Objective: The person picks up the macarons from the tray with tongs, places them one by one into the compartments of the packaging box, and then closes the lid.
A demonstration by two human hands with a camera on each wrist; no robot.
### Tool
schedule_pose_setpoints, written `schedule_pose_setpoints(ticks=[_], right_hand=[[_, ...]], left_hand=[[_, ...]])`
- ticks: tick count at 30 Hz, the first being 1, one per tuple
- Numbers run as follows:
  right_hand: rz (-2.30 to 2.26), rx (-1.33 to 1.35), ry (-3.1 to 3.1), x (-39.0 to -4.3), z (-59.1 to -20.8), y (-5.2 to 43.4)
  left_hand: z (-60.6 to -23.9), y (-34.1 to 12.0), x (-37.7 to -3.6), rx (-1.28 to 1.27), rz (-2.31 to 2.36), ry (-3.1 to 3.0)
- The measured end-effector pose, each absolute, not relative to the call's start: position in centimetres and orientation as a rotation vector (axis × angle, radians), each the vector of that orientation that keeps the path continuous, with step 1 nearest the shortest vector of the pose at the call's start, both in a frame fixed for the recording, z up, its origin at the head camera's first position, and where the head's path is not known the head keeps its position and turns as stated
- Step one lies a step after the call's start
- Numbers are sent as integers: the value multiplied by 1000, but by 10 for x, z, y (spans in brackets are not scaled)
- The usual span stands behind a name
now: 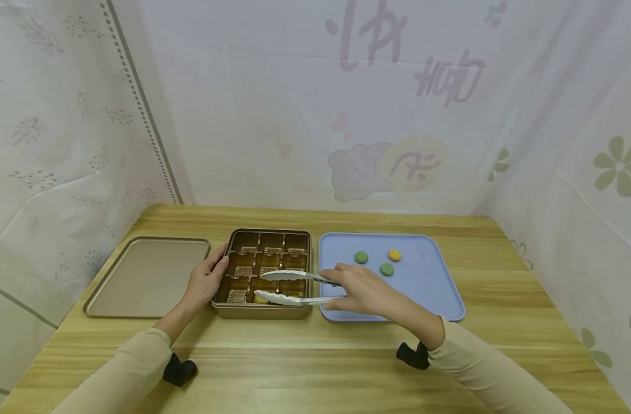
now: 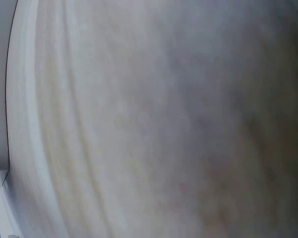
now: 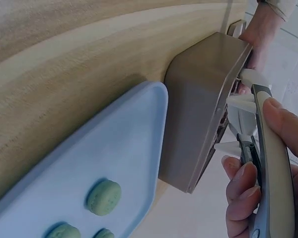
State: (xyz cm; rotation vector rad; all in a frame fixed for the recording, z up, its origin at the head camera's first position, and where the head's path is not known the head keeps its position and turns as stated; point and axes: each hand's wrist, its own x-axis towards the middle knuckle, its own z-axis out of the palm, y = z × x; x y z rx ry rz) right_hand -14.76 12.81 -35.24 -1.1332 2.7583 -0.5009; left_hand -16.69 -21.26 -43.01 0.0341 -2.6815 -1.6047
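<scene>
Both forearms [image 1: 124, 363] angle inward, the left hand [image 1: 206, 280] extended forward, the right hand [image 1: 361, 290] curling its fingers [image 3: 242, 193].

On the pale cloth [image 1: 243, 115] behind the worktop [image 1: 295, 368], the smaller purple word [image 1: 450, 80] seems to begin with "HO". Its remaining letters, the bigger strokes [image 1: 377, 34] and the marks [image 1: 415, 167] beside the printed bear [image 1: 358, 172] I cannot read.

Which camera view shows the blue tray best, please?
The head view: nearly all of the tray shows from above, though the right hand and forearm cover part. The right wrist view shows only one end, close up; the left wrist view shows none I can make out.
</scene>
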Motion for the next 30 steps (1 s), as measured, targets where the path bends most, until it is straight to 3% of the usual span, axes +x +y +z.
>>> schedule_pose_setpoints(ticks=[12,30], right_hand=[[-615,-1002,2834,-139,-366,160],[-844,-701,2993,-138,-388,280]], left_hand=[[-430,-212,-166,40,-1610,-2691],[-429,-212,-166,45,-1599,-2688]])
